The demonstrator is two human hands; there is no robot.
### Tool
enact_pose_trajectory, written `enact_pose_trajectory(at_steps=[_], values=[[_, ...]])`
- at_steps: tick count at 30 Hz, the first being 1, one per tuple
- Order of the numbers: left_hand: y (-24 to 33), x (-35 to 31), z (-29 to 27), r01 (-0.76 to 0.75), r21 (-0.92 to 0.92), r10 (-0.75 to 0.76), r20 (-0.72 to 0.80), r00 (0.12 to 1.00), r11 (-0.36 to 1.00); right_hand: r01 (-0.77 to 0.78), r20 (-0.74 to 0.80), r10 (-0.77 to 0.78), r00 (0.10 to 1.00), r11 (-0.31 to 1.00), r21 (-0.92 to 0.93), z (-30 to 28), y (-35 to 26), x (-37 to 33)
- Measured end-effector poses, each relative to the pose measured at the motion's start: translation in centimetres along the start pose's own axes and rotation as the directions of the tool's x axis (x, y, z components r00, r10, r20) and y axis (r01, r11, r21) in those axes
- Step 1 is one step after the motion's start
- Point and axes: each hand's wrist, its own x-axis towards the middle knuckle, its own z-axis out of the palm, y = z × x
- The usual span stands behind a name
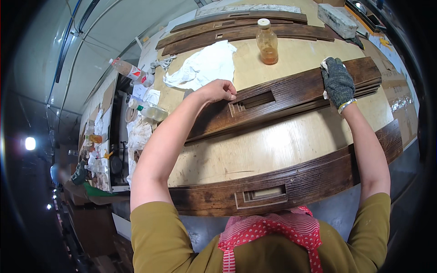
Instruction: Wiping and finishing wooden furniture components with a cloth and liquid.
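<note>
A stack of dark brown wooden boards point(296, 86) lies across the middle of the table, the top one with a rectangular slot near its left part. My bare left hand point(221, 91) is closed, its fingertips at the far edge of the top board beside the slot. My right hand point(338, 82), in a dark grey knit glove, presses on the right part of the same board. White cloth point(325, 95) shows from under the gloved fingers. Nearer to me lies another dark board point(318, 185), also with a slot, along the table's front edge.
A bottle with amber liquid point(267, 43) stands behind the stack, and a crumpled white cloth point(202, 66) lies to its left. More dark boards point(255, 34) rest at the back, near a whitish block point(337, 21). Plastic bottles point(148, 109) lie at the left.
</note>
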Motion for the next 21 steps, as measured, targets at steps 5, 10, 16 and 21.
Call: enact_pose_trajectory(at_steps=[5,10,16,21], values=[[0.2,0.1,0.3,0.011,-0.015,-0.011,-0.003,1.000,1.000,-0.016,-0.010,0.016,1.000,1.000,-0.021,-0.1,0.0,0.0],[-0.5,-0.8,0.6,-0.074,-0.089,0.067,-0.086,0.994,0.993,0.000,-0.045,-0.001,0.999,1.000,-0.011,0.4,0.5,-0.1],[1.0,-3.9,2.8,-0.097,0.287,0.182,-0.285,0.941,0.953,0.005,-0.037,-0.005,0.999,1.000,0.020,0.3,0.5,0.0],[2.2,-4.6,4.6,-0.027,0.513,0.259,-0.385,0.886,0.858,0.025,-0.066,-0.023,0.998,0.999,0.026,0.5,0.6,-0.1]])
